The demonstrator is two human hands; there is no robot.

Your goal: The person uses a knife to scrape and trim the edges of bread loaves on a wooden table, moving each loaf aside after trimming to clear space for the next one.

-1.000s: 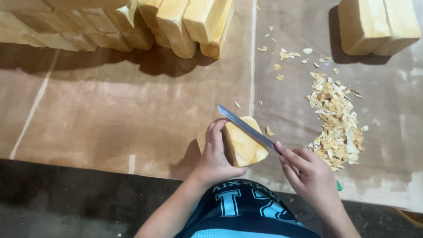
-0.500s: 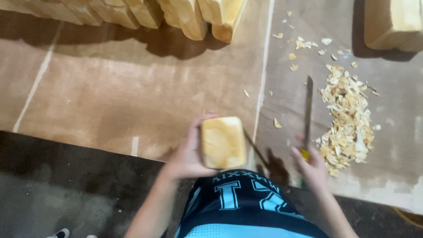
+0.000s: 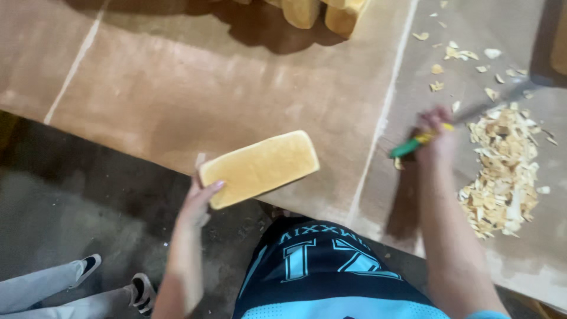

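My left hand [image 3: 201,198] grips one end of a long golden bread loaf [image 3: 260,168], held in the air at the near edge of the brown paper-covered table [image 3: 195,88]. The loaf lies almost flat, tilted up toward the right. My right hand [image 3: 435,131] holds a knife [image 3: 455,118] by its green and yellow handle, blade pointing up and right, blurred. The knife hovers beside a heap of pale crust shavings [image 3: 505,162] on the table.
More loaves [image 3: 319,12] are stacked at the far top edge of the table. Scattered crust flakes [image 3: 458,53] lie beyond the heap. Another person's legs and dark shoes [image 3: 112,280] stand on the grey floor at the lower left.
My left hand has swung the loaf leftward and laid it from upright to nearly flat, off the table edge. My right hand with the knife has moved up and toward the shavings.
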